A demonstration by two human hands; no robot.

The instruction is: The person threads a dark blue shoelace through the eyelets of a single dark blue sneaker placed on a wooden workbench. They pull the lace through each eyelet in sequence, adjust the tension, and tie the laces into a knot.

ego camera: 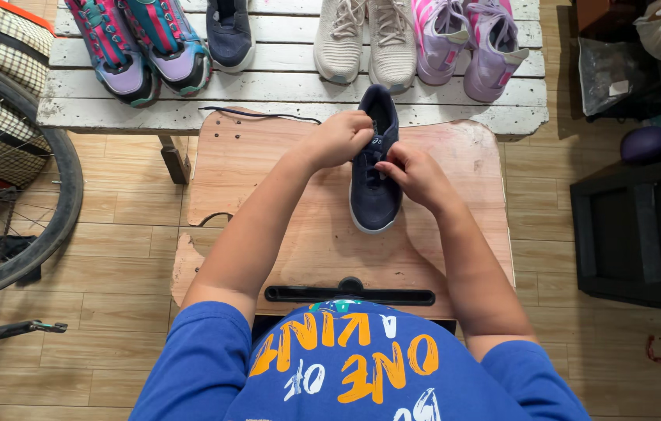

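The left hand [340,139] and right hand [416,173] cover the lacing area of the navy shoe [374,187]; the fingertips and whatever they grip cannot be seen. The top edge cuts off the shoes on the white bench [283,90]. The left edge cuts off the bicycle wheel [57,203]

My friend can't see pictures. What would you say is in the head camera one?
Two hands, the left hand and right hand, work at the laces of a navy shoe on a small wooden board. Behind it, a white slatted bench holds more sneakers; a loose dark lace lies nearby.
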